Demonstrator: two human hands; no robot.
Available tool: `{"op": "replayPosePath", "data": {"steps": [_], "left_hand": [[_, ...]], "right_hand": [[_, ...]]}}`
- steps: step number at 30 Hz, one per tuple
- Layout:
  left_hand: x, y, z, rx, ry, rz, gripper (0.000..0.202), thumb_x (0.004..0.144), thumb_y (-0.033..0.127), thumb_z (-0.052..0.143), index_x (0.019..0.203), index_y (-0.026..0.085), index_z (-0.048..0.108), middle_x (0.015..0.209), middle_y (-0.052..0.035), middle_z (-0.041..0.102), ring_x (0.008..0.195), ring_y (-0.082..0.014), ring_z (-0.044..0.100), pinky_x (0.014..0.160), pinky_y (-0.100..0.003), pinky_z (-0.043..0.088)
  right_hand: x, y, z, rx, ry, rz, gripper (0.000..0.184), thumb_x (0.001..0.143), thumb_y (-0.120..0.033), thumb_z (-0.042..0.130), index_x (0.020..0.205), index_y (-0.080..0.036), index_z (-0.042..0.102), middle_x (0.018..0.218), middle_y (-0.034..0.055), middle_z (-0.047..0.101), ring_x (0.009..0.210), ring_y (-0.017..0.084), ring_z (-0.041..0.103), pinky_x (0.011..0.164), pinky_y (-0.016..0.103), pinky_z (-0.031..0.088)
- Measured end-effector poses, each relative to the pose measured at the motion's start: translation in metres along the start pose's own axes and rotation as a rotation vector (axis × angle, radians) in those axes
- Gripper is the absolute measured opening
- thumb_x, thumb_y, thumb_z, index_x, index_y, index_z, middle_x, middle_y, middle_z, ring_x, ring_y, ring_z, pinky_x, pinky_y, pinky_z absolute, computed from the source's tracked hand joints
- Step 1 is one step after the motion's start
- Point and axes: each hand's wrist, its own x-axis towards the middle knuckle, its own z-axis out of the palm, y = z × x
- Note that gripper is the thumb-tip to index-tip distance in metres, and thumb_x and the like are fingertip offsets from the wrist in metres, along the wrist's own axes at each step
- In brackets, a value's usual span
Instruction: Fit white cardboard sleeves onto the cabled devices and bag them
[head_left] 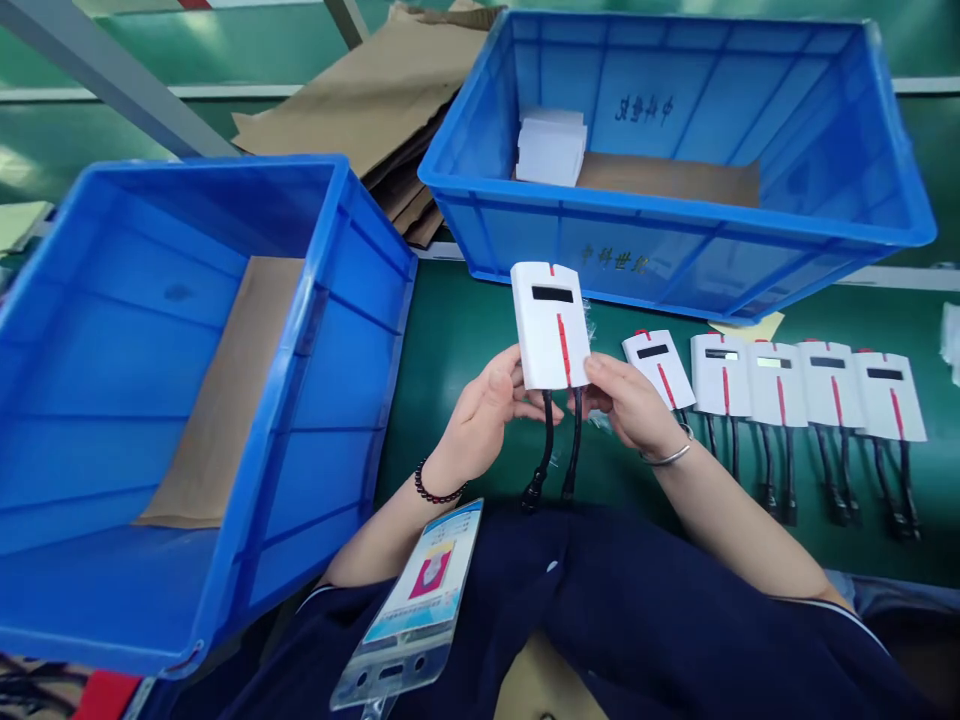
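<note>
A white plastic device (pixel 541 325) with a dark display window and a red stripe is held up in front of me, its face towards me. Two short black cables (pixel 548 440) with connectors hang from its lower edge. My left hand (pixel 487 415) closes on the device's lower left side, its fingers partly hidden behind it. At the lower right corner, my right hand (pixel 626 400) pinches the device with the thumb on its front. To the right, several similar white devices (pixel 778 385) lie in a row on the green table, cables pointing towards me.
A large blue bin (pixel 315 400) stands on the left, with a cardboard sheet (pixel 232 390) inside. Behind the devices is another blue bin (pixel 675 235) holding a white stack (pixel 551 150). Flat brown cardboard (pixel 375 85) lies between the bins. A badge (pixel 420 600) hangs at my chest.
</note>
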Motion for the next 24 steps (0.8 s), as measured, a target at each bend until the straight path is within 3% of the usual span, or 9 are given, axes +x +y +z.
{"op": "replayPosePath", "data": {"steps": [3, 5, 10, 12, 15, 18, 21, 24], "left_hand": [[-0.002, 0.002, 0.006, 0.188, 0.007, 0.058, 0.068, 0.094, 0.066, 0.046, 0.141, 0.017, 0.054, 0.118, -0.0133, 0.070, 0.088, -0.0206, 0.070, 0.076, -0.031, 0.059], [-0.001, 0.000, 0.008, 0.335, 0.017, 0.113, 0.059, 0.099, 0.056, 0.044, 0.142, 0.018, 0.054, 0.118, -0.0118, 0.069, 0.087, -0.0179, 0.069, 0.080, -0.030, 0.058], [0.004, -0.006, 0.007, 0.622, -0.017, 0.327, 0.044, 0.104, 0.036, 0.042, 0.144, 0.021, 0.053, 0.114, -0.0086, 0.069, 0.087, -0.0143, 0.069, 0.079, -0.027, 0.058], [0.006, -0.007, 0.009, 0.697, -0.040, 0.376, 0.043, 0.103, 0.034, 0.043, 0.143, 0.019, 0.052, 0.113, -0.0095, 0.068, 0.088, -0.0142, 0.069, 0.076, -0.026, 0.058], [0.010, -0.009, 0.014, 0.795, 0.031, 0.455, 0.047, 0.096, 0.040, 0.058, 0.135, 0.013, 0.055, 0.106, -0.0097, 0.069, 0.081, -0.0139, 0.068, 0.073, -0.025, 0.059], [0.013, -0.013, 0.019, 0.933, 0.226, 0.621, 0.035, 0.090, 0.041, 0.068, 0.112, 0.013, 0.064, 0.092, -0.0062, 0.070, 0.074, -0.0144, 0.065, 0.069, -0.026, 0.056], [0.012, -0.015, 0.020, 1.015, 0.350, 0.758, 0.014, 0.093, 0.029, 0.064, 0.100, 0.016, 0.066, 0.087, -0.0041, 0.073, 0.078, -0.0156, 0.066, 0.074, -0.027, 0.054], [0.009, -0.014, 0.019, 1.038, 0.350, 0.824, 0.015, 0.093, 0.023, 0.063, 0.105, 0.014, 0.067, 0.095, -0.0068, 0.075, 0.087, -0.0171, 0.069, 0.081, -0.027, 0.055]], "right_hand": [[0.003, 0.010, 0.004, 0.256, -0.004, 0.113, 0.045, 0.081, -0.062, 0.067, 0.093, -0.020, 0.059, 0.072, -0.0001, 0.064, 0.056, 0.015, 0.062, 0.056, 0.031, 0.056], [0.004, 0.013, 0.005, 0.346, -0.027, 0.135, 0.040, 0.083, -0.057, 0.067, 0.096, -0.021, 0.055, 0.073, -0.0009, 0.064, 0.052, 0.014, 0.060, 0.047, 0.029, 0.053], [0.007, 0.016, 0.002, 0.493, -0.099, 0.191, 0.024, 0.085, -0.040, 0.064, 0.090, -0.020, 0.052, 0.060, -0.0066, 0.055, 0.034, 0.005, 0.035, 0.028, 0.016, 0.024], [0.007, 0.018, 0.002, 0.508, -0.097, 0.192, 0.022, 0.085, -0.039, 0.062, 0.092, -0.019, 0.054, 0.059, -0.0068, 0.054, 0.033, 0.004, 0.030, 0.028, 0.016, 0.021], [0.006, 0.021, 0.009, 0.486, -0.013, 0.102, 0.025, 0.086, -0.043, 0.065, 0.094, -0.020, 0.058, 0.063, -0.0055, 0.056, 0.040, 0.007, 0.042, 0.033, 0.018, 0.035], [0.004, 0.023, 0.019, 0.471, 0.101, -0.053, 0.032, 0.082, -0.048, 0.074, 0.099, -0.023, 0.062, 0.081, -0.0019, 0.066, 0.066, 0.012, 0.062, 0.057, 0.024, 0.056], [0.001, 0.024, 0.024, 0.395, 0.105, -0.108, 0.037, 0.079, -0.052, 0.076, 0.105, -0.027, 0.064, 0.096, 0.0005, 0.069, 0.088, 0.018, 0.066, 0.076, 0.032, 0.060], [0.000, 0.025, 0.024, 0.334, 0.101, -0.106, 0.037, 0.078, -0.054, 0.077, 0.102, -0.028, 0.065, 0.096, 0.0004, 0.070, 0.091, 0.019, 0.066, 0.083, 0.035, 0.059]]}}
